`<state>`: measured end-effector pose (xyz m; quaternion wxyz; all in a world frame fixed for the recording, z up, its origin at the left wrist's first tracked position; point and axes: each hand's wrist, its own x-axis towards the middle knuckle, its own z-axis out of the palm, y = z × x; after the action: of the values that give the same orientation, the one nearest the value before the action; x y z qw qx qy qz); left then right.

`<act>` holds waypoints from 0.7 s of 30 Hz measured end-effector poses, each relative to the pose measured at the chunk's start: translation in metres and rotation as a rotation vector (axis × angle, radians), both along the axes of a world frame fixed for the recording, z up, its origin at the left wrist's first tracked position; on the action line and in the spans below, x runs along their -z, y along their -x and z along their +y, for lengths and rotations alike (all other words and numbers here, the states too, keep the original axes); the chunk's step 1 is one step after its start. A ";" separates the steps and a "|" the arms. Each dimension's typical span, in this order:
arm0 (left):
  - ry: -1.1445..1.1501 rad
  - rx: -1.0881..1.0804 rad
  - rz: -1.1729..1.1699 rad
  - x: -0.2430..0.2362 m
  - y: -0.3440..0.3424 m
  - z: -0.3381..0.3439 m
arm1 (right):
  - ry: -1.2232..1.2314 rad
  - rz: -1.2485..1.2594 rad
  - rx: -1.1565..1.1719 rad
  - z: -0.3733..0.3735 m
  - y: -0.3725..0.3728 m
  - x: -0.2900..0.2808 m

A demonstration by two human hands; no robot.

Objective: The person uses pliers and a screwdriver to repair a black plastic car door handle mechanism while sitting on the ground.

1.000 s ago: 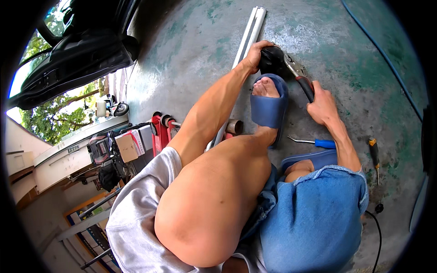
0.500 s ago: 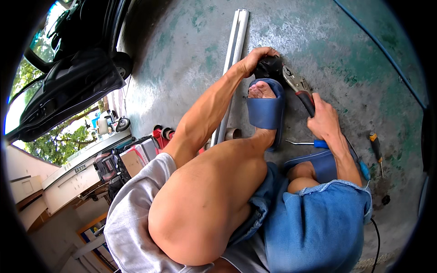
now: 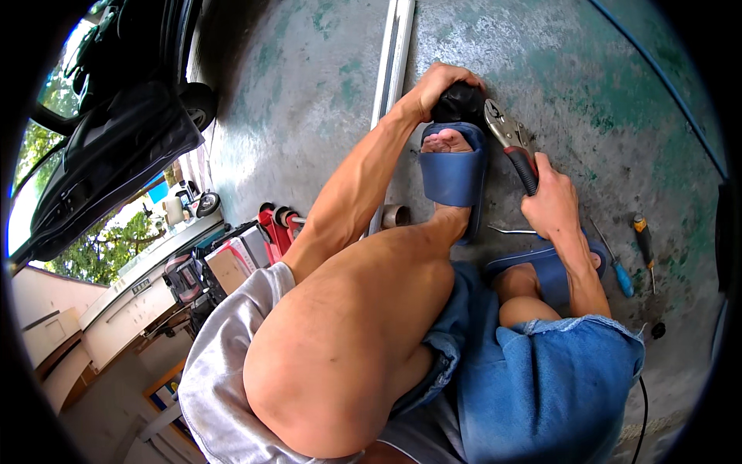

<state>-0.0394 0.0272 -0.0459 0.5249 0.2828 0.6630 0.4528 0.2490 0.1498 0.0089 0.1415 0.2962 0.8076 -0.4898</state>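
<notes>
My left hand (image 3: 439, 87) is wrapped over a black rounded part (image 3: 461, 104), close to the floor in front of my left foot. What kind of part it is, I cannot make out. My right hand (image 3: 552, 203) grips the dark red-and-black handles of a pair of locking pliers (image 3: 507, 131). The metal jaws are at the part's right side; whether they clamp it is unclear. A blue slide sandal (image 3: 452, 179) on my left foot is right behind the part, touching or nearly so. Beside my right forearm lie a thin bent metal tool (image 3: 512, 231) and a blue-handled screwdriver (image 3: 623, 280).
A yellow-and-black screwdriver (image 3: 643, 238) lies farther right. Left of my hands runs a long silver metal rail (image 3: 393, 66), with a short metal cylinder (image 3: 396, 216) near its lower end. A red metal frame (image 3: 275, 230), a vehicle (image 3: 116, 143) and a blue hose (image 3: 663, 94) are around.
The whole view has shifted slightly. The left hand and black part sit a little higher in the picture; the pliers' jaws have moved up with them. Both hands keep their holds.
</notes>
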 end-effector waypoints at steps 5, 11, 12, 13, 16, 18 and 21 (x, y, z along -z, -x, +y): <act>0.094 -0.137 -0.136 -0.004 -0.009 0.004 | 0.022 -0.127 0.035 -0.006 0.007 -0.018; 0.204 -0.267 -0.325 -0.004 -0.011 0.009 | 0.042 -0.205 0.086 -0.015 0.011 -0.024; 0.140 -0.185 -0.198 -0.004 -0.010 0.009 | 0.046 -0.230 0.080 -0.016 0.012 -0.026; 0.075 -0.104 -0.071 -0.003 -0.009 0.008 | 0.044 -0.235 0.079 -0.017 0.013 -0.027; 0.187 -0.215 -0.208 -0.011 -0.013 0.011 | 0.048 -0.243 0.067 -0.013 0.014 -0.029; 0.182 -0.207 -0.200 -0.011 -0.010 0.011 | 0.143 -0.203 0.005 -0.004 0.013 -0.032; 0.167 -0.175 -0.164 -0.011 -0.006 0.010 | 0.414 -0.142 -0.048 0.020 0.013 -0.023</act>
<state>-0.0331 0.0375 -0.0351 0.5573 0.1414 0.6754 0.4619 0.2356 0.1700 0.0319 0.2671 0.2754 0.6848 -0.6196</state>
